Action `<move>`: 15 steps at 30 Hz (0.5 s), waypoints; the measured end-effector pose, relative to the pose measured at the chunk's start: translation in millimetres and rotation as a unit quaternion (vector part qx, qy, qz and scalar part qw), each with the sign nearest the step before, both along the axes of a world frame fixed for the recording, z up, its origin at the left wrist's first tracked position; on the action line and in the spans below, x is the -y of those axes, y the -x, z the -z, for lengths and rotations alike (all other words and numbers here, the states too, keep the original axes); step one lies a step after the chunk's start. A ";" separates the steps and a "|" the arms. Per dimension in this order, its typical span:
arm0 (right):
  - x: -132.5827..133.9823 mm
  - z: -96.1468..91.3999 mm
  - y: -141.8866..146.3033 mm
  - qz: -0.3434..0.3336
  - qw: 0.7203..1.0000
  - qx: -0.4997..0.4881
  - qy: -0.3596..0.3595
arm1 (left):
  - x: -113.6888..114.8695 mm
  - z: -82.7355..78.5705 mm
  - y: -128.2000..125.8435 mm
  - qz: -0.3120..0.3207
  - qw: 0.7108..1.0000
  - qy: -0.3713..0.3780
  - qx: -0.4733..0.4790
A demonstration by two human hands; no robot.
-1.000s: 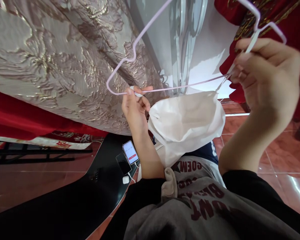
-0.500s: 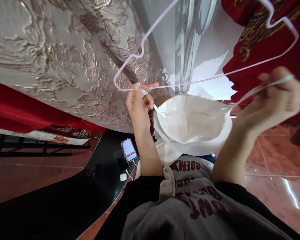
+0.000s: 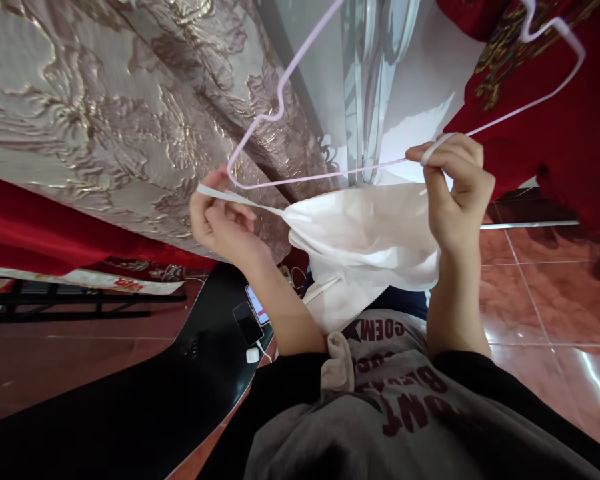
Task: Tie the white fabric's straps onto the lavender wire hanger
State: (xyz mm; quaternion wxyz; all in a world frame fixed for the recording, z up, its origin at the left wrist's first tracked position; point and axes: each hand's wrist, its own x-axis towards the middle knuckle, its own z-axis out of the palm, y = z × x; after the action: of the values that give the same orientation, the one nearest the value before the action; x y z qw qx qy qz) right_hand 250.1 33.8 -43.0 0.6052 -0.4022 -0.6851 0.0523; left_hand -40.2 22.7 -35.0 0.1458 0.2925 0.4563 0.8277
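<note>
A pale pink clothes hanger (image 3: pixel 325 176) hangs in front of me, its top out of the frame. Below its bottom bar spreads a thin-strapped white garment (image 3: pixel 360 233), its top opening stretched between my hands. My left hand (image 3: pixel 225 217), fingers curled, holds one strap (image 3: pixel 250 202) drawn out to the left, beside the hanger's left corner. The other strap (image 3: pixel 437 148) loops over the fingers of my right hand (image 3: pixel 457 183), which is closed at the bottom bar with fingertips against it. Some fingertips of my left hand are hidden behind the strap and hanger.
A shiny patterned curtain (image 3: pixel 130 127) falls at the left, red cloth with gold trim (image 3: pixel 520 87) at the right. Two phones (image 3: pixel 249 323) and a small white case (image 3: pixel 253 355) lie on a black bench (image 3: pixel 180 380). Red tiles (image 3: pixel 540 287) cover the floor.
My left hand has moved left off the bottom bar, pulling its strap outward. The right hand has come left and in to the bar with its strap. The garment's opening has shifted left and flattened.
</note>
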 end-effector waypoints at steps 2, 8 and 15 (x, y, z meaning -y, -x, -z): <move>0.2 0.6 2.2 -0.007 1.000 -0.014 0.001 | -5.0 5.5 12.0 -0.018 0.995 -0.048 -0.084; -0.5 6.2 11.4 -0.007 0.998 -0.062 0.004 | -18.6 -19.6 26.5 0.177 0.933 -0.106 -0.295; 3.6 3.8 13.1 0.000 0.997 -0.072 0.003 | -35.2 -76.5 12.5 0.248 0.850 -0.031 -0.464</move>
State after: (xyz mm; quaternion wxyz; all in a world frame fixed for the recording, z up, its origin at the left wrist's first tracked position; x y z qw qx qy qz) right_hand 237.0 30.2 -46.8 0.6516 -0.3995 -0.6394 0.0834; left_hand -52.7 57.9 41.5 0.1080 0.7502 0.3570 0.5459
